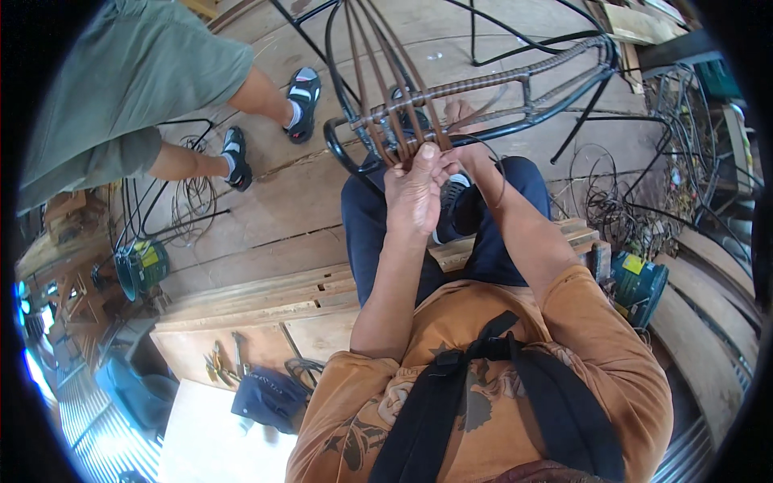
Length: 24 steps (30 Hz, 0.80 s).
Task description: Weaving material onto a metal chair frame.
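Note:
A black metal frame (568, 103) stands before me, its upper curved bar wrapped in brown strip. Several long brown strips (381, 60) run down side by side across both bars at its left part. My left hand (415, 189) is closed at the lower bar, thumb upward, gripping the ends of these strips. Close beside it, my right hand (471, 145) reaches up to the lower bar with its fingers bent around a loose brown strip (491, 101). The bar and the strips hide part of the right fingers. One thin strip end loops down past my right wrist.
Another person in green shorts (153, 88) stands at the left. Coils of thin strip (193, 201) lie on the wooden floor (266, 189), with more coils (608, 193) at the right. Pliers (216, 362) and a dark cap (270, 398) rest on the bench behind me.

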Motion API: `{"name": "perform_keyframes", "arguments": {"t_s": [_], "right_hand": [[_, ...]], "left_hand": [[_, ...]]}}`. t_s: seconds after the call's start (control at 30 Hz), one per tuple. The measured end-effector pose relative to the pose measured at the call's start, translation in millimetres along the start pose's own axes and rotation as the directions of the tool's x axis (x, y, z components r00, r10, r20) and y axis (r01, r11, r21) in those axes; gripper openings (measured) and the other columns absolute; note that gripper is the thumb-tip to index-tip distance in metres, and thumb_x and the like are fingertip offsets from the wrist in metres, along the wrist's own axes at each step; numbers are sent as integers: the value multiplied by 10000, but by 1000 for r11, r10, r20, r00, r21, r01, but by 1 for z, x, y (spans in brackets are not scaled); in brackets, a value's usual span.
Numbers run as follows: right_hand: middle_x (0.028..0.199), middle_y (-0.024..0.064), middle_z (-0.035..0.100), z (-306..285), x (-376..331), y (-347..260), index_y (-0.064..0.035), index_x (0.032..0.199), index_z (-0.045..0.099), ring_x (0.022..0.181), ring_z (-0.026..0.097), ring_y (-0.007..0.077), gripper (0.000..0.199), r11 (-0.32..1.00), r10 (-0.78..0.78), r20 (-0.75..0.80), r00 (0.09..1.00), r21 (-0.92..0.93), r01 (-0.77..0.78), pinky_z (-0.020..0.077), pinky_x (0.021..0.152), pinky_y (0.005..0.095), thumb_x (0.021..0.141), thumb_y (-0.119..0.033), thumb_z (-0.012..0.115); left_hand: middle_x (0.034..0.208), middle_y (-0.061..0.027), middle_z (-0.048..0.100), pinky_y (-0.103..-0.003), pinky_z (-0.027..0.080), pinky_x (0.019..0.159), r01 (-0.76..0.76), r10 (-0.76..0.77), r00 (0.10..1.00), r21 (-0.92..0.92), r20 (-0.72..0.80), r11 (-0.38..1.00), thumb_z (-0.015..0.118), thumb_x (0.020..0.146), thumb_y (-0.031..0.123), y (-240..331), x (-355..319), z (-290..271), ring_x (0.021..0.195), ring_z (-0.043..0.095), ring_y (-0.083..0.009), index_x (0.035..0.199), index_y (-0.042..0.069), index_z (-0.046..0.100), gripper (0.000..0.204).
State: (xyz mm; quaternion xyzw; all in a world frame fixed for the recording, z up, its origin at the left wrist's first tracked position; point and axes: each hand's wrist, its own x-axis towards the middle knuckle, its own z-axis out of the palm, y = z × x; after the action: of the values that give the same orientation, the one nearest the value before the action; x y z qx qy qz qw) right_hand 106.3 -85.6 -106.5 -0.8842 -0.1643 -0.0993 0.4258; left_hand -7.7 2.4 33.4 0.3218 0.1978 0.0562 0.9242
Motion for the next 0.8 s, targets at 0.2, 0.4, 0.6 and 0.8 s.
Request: {"name": "perform_keyframes", "arguments": {"t_s": [0.2, 0.4, 0.6, 0.8], "right_hand": [[778, 160, 600, -94, -61, -57, -68, 1046, 541, 713, 598, 335, 245, 892, -108, 211, 971, -411, 189, 475, 643, 429, 849, -196, 472], [616, 70, 528, -168, -64, -167, -73, 1060, 557, 588, 569, 145, 215, 931, -147, 512, 846, 360, -56, 454, 548, 263, 858, -98, 487], [596, 91, 539, -172, 11, -183, 51, 1108, 443, 410, 464, 133, 305, 734, 262, 737, 624, 267, -624, 365, 377, 278, 840, -94, 455], [558, 30, 470, -168, 31, -183, 1, 936, 471, 349, 364, 99, 158, 568, 273, 783, 558, 337, -751, 289, 320, 256, 857, -135, 456]], "left_hand": [[884, -138, 608, -339, 511, 697, -25, 25, 1000, -4, -11, 1000, 685, 772, 239, -2, 1, -1, 880, 616, -286, 938, -8, 544, 329], [861, -77, 609, -297, 507, 640, 35, -39, 998, -64, -56, 997, 685, 773, 173, 2, -5, 0, 831, 620, -233, 913, 27, 565, 235], [944, -106, 623, -337, 488, 763, 29, 6, 991, -265, 130, 964, 635, 801, 110, -5, 6, -14, 850, 607, -214, 991, 35, 569, 214], [995, -91, 618, -347, 457, 827, 29, 54, 946, -247, 320, 969, 625, 812, 124, -2, 13, -11, 900, 588, -206, 1042, 38, 570, 251]]}}
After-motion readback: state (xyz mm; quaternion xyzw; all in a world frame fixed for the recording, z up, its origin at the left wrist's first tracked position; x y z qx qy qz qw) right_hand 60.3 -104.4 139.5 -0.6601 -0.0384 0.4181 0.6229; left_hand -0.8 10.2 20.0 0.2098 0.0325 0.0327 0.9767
